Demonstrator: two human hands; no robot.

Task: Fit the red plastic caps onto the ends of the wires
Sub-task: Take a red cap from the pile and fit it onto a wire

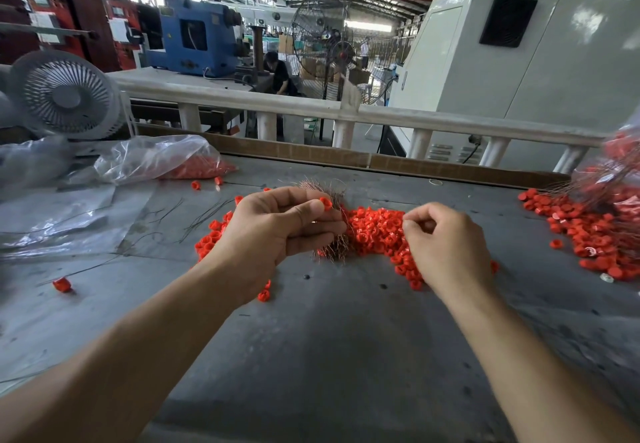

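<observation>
- The left hand (277,231) hovers over the middle of the grey bench (329,356), fingers curled round a bundle of thin coppery wires (334,245) that sticks out above and below the fist.
- Between the left thumb and forefinger sits one red cap (326,203), pinched at the top of the bundle.
- The right hand (446,245) is just right of the left, above the bench, its fingers curled in with thumb and forefinger tips pressed together; whether a wire is pinched there is too fine to tell.
- A loose pile of red caps (375,231) lies on the bench under and between both hands, spreading left behind the left wrist.
- A second heap of red caps (588,231) lies near the right edge of the bench, with capped wires (609,172) fanning up above it, blurred.
- Near the far left corner a clear plastic bag (156,158) lies open with more red caps inside.
- A single stray cap (62,285) rests near the left edge, and a few bare dark wires (204,215) lie left of the central pile.
- A grey desk fan (65,94) stands at the far left corner of the bench.
- A cardboard strip (346,156) runs along the far edge.
</observation>
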